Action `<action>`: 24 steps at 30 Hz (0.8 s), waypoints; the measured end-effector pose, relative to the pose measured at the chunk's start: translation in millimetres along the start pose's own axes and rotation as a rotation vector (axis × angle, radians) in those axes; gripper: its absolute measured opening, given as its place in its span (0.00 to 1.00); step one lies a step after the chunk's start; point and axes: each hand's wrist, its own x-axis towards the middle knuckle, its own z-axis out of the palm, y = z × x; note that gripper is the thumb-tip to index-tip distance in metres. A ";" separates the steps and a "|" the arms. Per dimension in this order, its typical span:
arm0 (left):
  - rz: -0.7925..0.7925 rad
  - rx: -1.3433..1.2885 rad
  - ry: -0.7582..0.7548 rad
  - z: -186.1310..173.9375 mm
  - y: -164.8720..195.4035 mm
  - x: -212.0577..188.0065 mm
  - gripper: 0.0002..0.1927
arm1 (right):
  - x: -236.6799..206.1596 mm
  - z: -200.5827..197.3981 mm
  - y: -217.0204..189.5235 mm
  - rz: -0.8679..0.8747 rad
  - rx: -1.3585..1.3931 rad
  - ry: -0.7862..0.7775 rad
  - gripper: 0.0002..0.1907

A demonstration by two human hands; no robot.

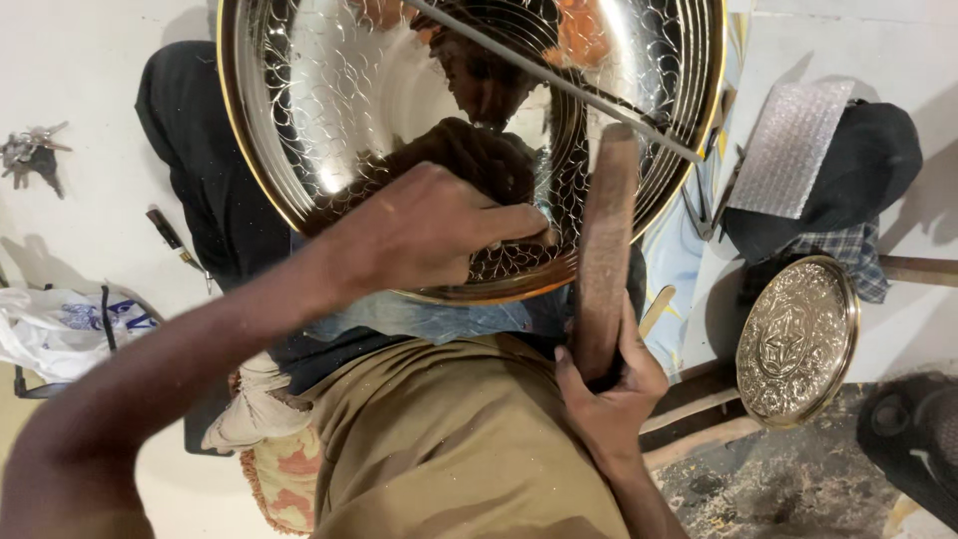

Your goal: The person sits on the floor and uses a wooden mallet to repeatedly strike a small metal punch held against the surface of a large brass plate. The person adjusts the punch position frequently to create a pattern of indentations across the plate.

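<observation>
Left hand (429, 235) on tray (299, 120) rim; right hand (609, 384) grips mallet (606, 240).

The large engraved brass tray (469, 140) is cut off by the top edge of the view, so its upper rim is unseen. The left hand (424, 235) covers part of its lower rim, and the fingertips are hidden behind that hand's knuckles. The wooden mallet (606, 250) has its lower end buried in the right hand (609, 389). The small keys (30, 150) at the left edge are too small to tell apart. A dark object (913, 439) at the right edge is cropped and unclear.
</observation>
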 end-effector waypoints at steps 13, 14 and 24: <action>0.431 -0.130 0.082 -4.5 -22.4 7.1 0.31 | -15.0 0.5 23.3 -0.146 -0.130 0.140 0.34; 0.442 -0.105 0.088 -2.7 -23.3 7.4 0.32 | -16.7 1.3 24.3 -0.137 -0.051 0.185 0.29; 0.246 0.220 -0.181 -10.1 -11.5 10.4 0.31 | -4.4 -1.0 26.6 -0.265 -0.183 0.251 0.21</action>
